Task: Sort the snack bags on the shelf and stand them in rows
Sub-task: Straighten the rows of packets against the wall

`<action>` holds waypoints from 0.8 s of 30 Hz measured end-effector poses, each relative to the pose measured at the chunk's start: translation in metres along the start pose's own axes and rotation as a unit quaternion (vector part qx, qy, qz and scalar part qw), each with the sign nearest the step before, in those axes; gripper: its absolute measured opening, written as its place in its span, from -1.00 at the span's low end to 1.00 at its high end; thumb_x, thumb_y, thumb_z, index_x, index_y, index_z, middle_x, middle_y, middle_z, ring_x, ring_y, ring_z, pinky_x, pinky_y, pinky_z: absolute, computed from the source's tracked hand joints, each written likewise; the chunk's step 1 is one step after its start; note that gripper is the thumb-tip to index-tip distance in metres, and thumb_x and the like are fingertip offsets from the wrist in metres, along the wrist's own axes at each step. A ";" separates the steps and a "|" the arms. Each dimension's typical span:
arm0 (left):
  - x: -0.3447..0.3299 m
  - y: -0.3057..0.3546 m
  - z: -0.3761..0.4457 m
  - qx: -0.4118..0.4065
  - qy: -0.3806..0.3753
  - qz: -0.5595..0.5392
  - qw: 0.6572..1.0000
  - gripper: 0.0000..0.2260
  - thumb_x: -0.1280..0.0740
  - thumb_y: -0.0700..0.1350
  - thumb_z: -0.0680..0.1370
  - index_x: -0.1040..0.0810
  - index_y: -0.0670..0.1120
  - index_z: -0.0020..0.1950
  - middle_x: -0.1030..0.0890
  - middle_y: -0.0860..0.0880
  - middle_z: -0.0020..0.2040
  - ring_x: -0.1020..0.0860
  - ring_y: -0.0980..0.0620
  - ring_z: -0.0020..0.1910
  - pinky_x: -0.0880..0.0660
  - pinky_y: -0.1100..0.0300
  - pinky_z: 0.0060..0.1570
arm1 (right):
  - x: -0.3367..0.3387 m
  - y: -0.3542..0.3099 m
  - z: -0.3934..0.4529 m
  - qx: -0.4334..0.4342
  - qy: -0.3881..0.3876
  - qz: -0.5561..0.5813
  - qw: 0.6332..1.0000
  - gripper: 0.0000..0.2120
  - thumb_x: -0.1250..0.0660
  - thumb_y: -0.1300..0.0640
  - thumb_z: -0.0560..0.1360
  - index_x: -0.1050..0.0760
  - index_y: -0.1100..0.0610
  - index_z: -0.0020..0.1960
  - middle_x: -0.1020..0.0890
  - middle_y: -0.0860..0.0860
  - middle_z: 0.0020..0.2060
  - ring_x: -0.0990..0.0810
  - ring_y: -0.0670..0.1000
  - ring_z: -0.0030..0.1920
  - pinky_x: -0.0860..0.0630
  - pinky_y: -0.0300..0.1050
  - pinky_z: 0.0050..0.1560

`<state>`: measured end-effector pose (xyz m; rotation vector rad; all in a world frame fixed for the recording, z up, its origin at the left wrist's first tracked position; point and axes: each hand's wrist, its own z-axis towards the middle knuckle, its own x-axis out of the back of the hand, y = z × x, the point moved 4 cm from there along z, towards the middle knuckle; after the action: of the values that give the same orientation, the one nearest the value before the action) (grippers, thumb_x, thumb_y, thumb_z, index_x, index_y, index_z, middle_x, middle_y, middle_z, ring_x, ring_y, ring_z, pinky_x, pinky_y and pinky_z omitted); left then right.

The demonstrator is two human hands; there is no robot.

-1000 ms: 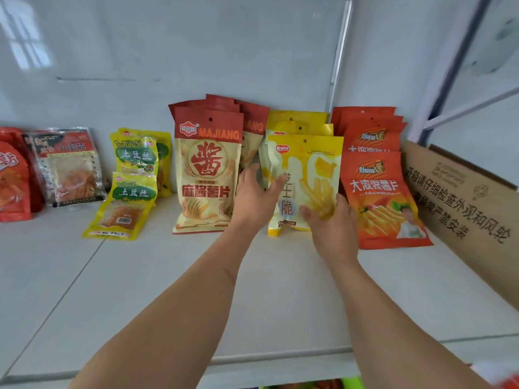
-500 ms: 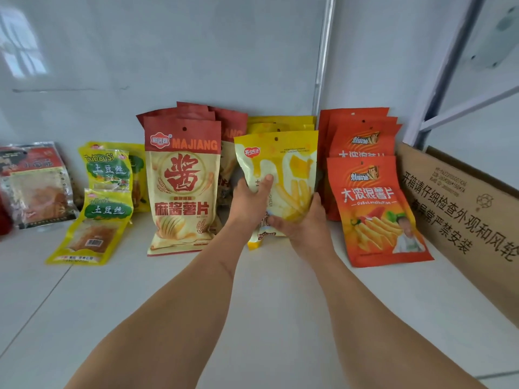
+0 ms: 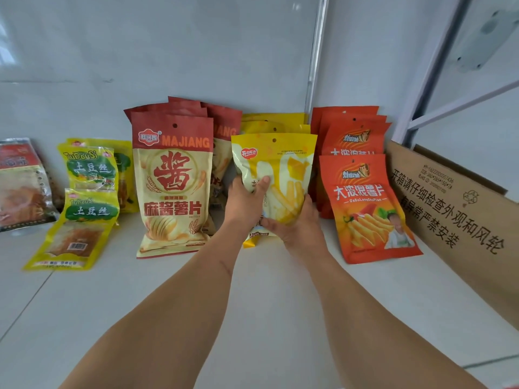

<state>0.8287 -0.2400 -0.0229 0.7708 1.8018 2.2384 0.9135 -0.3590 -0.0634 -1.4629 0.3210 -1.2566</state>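
A yellow snack bag stands upright at the front of the yellow row, and both hands hold its lower half. My left hand grips its left side with the thumb across the front. My right hand cups its lower right corner. More yellow bags stand behind it. To the left is a row of red-and-cream MAJIANG bags, to the right a row of orange bags. Small yellow-green bags stand and lie further left.
A brown cardboard sheet with printed text leans along the right side of the white shelf. A clear-and-red bag leans at the far left. A white wall and a metal upright close the back.
Both hands closed around the front yellow bag and lifted it more upright. My view moved closer and to the right, so the left-hand bags slid toward the frame edge.
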 end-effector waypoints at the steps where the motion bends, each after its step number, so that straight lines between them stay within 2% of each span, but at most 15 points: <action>1: 0.000 0.000 0.000 -0.001 0.003 -0.001 1.000 -0.40 -0.31 0.33 0.51 -0.38 -0.06 0.36 -0.51 -0.03 0.29 -0.54 -0.07 0.21 -0.52 -0.11 0.20 | 0.001 -0.001 0.000 -0.004 -0.005 0.003 1.000 0.26 -0.55 -0.40 0.10 0.00 0.01 0.57 -0.29 0.02 0.46 -0.27 0.07 0.47 -0.38 0.17 0.37; 7: 0.000 0.007 -0.007 0.010 0.045 -0.013 0.999 -0.41 -0.35 0.28 0.50 -0.35 -0.07 0.35 -0.52 -0.05 0.29 -0.57 -0.10 0.18 -0.54 -0.11 0.17 | 0.026 -0.003 -0.011 0.004 -0.041 -0.022 0.999 0.24 -0.55 -0.30 0.25 0.12 0.10 0.62 -0.13 0.08 0.57 -0.14 0.09 0.55 -0.21 0.05 0.50; 9: 0.000 0.012 -0.011 0.006 0.059 -0.013 0.998 -0.36 -0.35 0.27 0.51 -0.31 -0.08 0.42 -0.48 -0.05 0.34 -0.54 -0.11 0.24 -0.52 -0.10 0.21 | 0.041 -0.004 -0.016 0.024 -0.044 -0.040 0.998 0.11 -0.53 -0.25 0.32 0.03 0.12 0.61 -0.18 0.08 0.54 -0.16 0.08 0.54 -0.19 -0.03 0.47; 10: -0.001 0.016 -0.013 0.000 0.070 -0.008 0.998 -0.34 -0.35 0.27 0.51 -0.29 -0.09 0.45 -0.44 -0.06 0.38 -0.51 -0.11 0.29 -0.49 -0.09 0.25 | 0.050 -0.003 -0.017 0.039 -0.041 -0.048 0.997 0.00 -0.50 -0.23 0.37 -0.08 0.12 0.59 -0.27 0.08 0.49 -0.22 0.08 0.50 -0.22 -0.05 0.41; 13: -0.003 0.032 -0.029 -0.054 0.147 0.028 0.987 -0.33 -0.35 0.18 0.56 -0.24 -0.16 0.51 -0.29 -0.12 0.51 -0.31 -0.15 0.47 -0.31 -0.08 0.42 | 0.086 0.005 -0.019 0.095 0.053 -0.073 0.991 -0.41 -0.41 -0.19 0.47 -0.43 0.11 0.37 -0.50 0.05 0.18 -0.46 0.05 0.23 -0.40 -0.04 0.13; 16: -0.017 0.056 -0.059 -0.157 0.239 0.084 0.955 -0.36 -0.32 0.10 0.59 -0.23 -0.21 0.55 -0.18 -0.18 0.58 -0.13 -0.16 0.57 -0.14 -0.04 0.52 | 0.127 0.025 -0.019 0.096 0.172 -0.090 0.976 -0.57 -0.41 -0.07 0.48 -0.51 0.13 0.26 -0.55 0.11 0.13 -0.49 0.14 0.18 -0.43 0.02 0.14; 18: -0.041 0.073 -0.074 -0.236 0.209 0.104 0.943 -0.44 -0.30 0.07 0.61 -0.30 -0.18 0.52 -0.23 -0.13 0.56 -0.19 -0.11 0.54 -0.22 0.00 0.47 | 0.147 0.043 -0.018 0.066 0.196 -0.124 0.970 -0.56 -0.42 -0.09 0.48 -0.50 0.13 0.26 -0.53 0.13 0.19 -0.46 0.18 0.21 -0.40 0.06 0.20; 20: -0.069 0.083 -0.083 -0.267 0.128 0.114 0.948 -0.51 -0.30 0.02 0.62 -0.36 -0.17 0.48 -0.31 -0.10 0.51 -0.29 -0.07 0.49 -0.30 0.05 0.41 | 0.158 0.061 -0.014 0.050 0.200 -0.154 0.966 -0.45 -0.44 -0.17 0.44 -0.46 0.13 0.29 -0.51 0.15 0.26 -0.44 0.22 0.25 -0.38 0.10 0.25; 22: -0.096 0.085 -0.086 -0.248 0.063 0.118 0.959 -0.53 -0.30 0.00 0.63 -0.36 -0.15 0.48 -0.36 -0.08 0.47 -0.36 -0.05 0.44 -0.32 0.09 0.37 | 0.161 0.075 -0.011 0.029 0.185 -0.166 0.968 -0.30 -0.42 -0.29 0.41 -0.39 0.12 0.36 -0.47 0.15 0.32 -0.41 0.23 0.31 -0.36 0.14 0.29; 24: -0.116 0.081 -0.083 -0.185 0.019 0.104 0.977 -0.52 -0.30 0.00 0.63 -0.33 -0.15 0.50 -0.38 -0.09 0.46 -0.38 -0.06 0.42 -0.33 0.10 0.36 | 0.160 0.085 -0.008 0.001 0.154 -0.169 0.974 -0.18 -0.40 -0.37 0.37 -0.30 0.10 0.42 -0.43 0.15 0.36 -0.39 0.23 0.34 -0.35 0.15 0.30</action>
<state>0.9022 -0.3834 0.0094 0.8733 1.3061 2.6291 1.0061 -0.5149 -0.0545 -1.3560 0.2826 -1.7648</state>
